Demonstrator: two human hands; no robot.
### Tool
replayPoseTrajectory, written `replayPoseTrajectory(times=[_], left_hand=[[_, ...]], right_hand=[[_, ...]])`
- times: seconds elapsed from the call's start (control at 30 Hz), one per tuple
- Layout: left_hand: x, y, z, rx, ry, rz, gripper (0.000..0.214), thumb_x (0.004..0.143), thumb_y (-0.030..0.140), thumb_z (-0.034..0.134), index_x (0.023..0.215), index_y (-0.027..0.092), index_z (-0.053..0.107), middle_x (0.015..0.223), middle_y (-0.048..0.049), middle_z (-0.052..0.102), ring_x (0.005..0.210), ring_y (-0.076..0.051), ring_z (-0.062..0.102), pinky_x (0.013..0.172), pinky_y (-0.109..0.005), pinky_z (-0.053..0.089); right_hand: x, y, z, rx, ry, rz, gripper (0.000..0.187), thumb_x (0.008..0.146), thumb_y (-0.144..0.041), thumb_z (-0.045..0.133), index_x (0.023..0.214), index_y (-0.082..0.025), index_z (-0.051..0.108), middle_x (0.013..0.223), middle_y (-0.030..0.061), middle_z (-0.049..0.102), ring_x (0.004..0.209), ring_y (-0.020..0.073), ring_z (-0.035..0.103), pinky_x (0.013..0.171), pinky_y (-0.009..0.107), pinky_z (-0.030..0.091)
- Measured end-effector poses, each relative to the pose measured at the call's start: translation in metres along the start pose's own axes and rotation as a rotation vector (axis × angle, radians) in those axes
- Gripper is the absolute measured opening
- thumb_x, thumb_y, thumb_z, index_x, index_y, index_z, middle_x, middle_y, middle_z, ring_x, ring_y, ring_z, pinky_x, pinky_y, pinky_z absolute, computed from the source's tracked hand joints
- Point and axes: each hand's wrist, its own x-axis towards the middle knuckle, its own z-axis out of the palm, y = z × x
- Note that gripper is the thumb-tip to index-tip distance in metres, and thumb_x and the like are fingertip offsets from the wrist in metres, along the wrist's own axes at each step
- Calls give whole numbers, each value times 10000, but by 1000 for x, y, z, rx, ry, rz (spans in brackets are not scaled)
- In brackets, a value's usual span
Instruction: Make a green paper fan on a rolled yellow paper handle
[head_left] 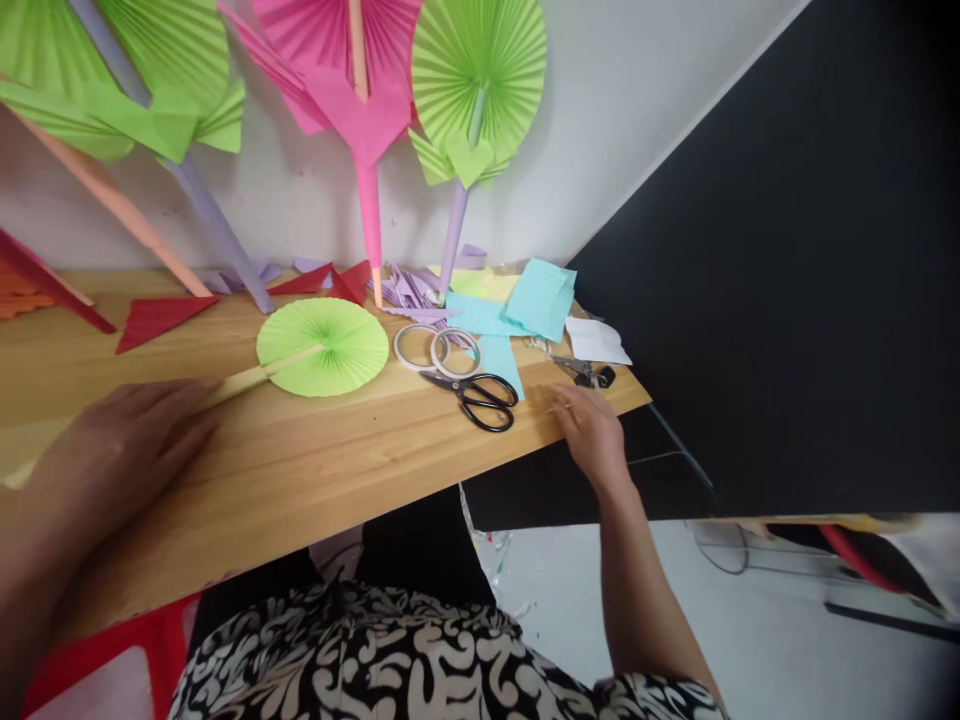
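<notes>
A light-green round pleated paper fan (pixel 324 345) lies flat on the table with its pale yellow stick handle pointing left. My left hand (pixel 124 440) is over that handle, fingers on one side and thumb on the other, holding it low against the tabletop. My right hand (pixel 589 420) rests palm down near the table's front right edge, fingers loosely apart, with nothing visible in them. Black-handled scissors (pixel 486 402) lie to its left, blades pointing left. Just beyond my right fingers is a small dark metal tool or bunch of keys (pixel 581 370). Two rolls of tape (pixel 456 353) overlap behind the scissors.
Finished fans, a pink one (pixel 367 120) and a green one (pixel 478 80) among several, lean against the white wall. Turquoise paper (pixel 540 300), purple paper scraps (pixel 412 290) and red paper pieces (pixel 166 318) line the table's back. A black panel (pixel 787 280) stands at right.
</notes>
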Motion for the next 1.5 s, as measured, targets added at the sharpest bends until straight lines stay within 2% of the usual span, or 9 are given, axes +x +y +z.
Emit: replayPoseTrajectory(times=[0.1, 0.2, 0.3, 0.43, 0.57, 0.73, 1.0, 1.3, 1.5], left_hand=[[0, 1, 0, 37, 14, -15, 628, 965, 503, 247, 1334, 118, 578, 1262, -172, 666, 1156, -361, 593, 1057, -499, 455], [1, 5, 0, 67, 56, -34, 590, 1000, 467, 271, 1282, 90, 627, 1220, -175, 683, 1124, -327, 611, 1034, -455, 469], [0, 8, -2, 84, 36, -42, 546, 1016, 418, 305, 1308, 72, 611, 1234, -171, 678, 1136, -297, 607, 1019, -422, 473], [-2, 8, -5, 77, 25, -110, 513, 1011, 370, 373, 1401, 83, 543, 1256, -161, 671, 1157, -276, 609, 1000, -392, 480], [-5, 6, -5, 89, 55, -131, 501, 1012, 356, 377, 1396, 89, 556, 1241, -152, 686, 1153, -274, 622, 996, -383, 482], [-6, 2, -3, 127, 55, -241, 501, 1005, 380, 354, 1343, 117, 612, 1210, -147, 697, 1078, -296, 659, 919, -397, 518], [-4, 9, -12, 69, 24, -291, 485, 952, 306, 361, 1299, 116, 641, 1189, -134, 697, 1069, -276, 641, 923, -382, 506], [-6, 1, -20, 16, 103, -352, 455, 834, 221, 384, 1131, 123, 715, 1101, -128, 729, 1042, -280, 659, 929, -386, 501], [-6, 2, -20, -57, 115, -354, 427, 788, 182, 410, 1067, 148, 732, 1066, -113, 742, 1014, -272, 667, 936, -394, 510]], right_hand=[[-8, 21, -2, -24, -87, -7, 273, 977, -299, 511, 1149, -195, 695, 1138, 121, 729, 1081, 292, 648, 965, 463, 487], [-3, 26, 11, -55, -72, 16, 257, 981, -310, 493, 1009, -184, 716, 1001, 118, 738, 952, 283, 660, 880, 432, 503], [16, 25, 29, -106, -33, 26, 270, 979, -310, 483, 935, -180, 715, 921, 116, 731, 870, 280, 652, 824, 413, 493], [48, 25, 46, -115, -44, 22, 248, 955, -292, 497, 959, -179, 718, 959, 121, 740, 911, 293, 664, 825, 409, 489], [62, 16, 53, -96, 0, 24, 248, 933, -256, 494, 1007, -172, 715, 1028, 128, 750, 950, 299, 672, 855, 420, 496], [57, -6, 52, -25, 102, 9, 271, 954, -255, 461, 1006, -184, 718, 1048, 114, 757, 974, 279, 675, 892, 414, 497], [61, -26, 48, 71, 147, -133, 259, 965, -246, 475, 1000, -175, 722, 1002, 114, 761, 971, 277, 681, 911, 432, 501], [86, -87, 53, 341, 86, -210, 212, 954, -277, 522, 1004, -219, 720, 1004, 75, 769, 965, 252, 694, 882, 408, 509], [142, -153, 69, 403, -61, -287, 249, 949, -270, 501, 1085, -229, 706, 1105, 78, 745, 1048, 253, 664, 937, 392, 488]])
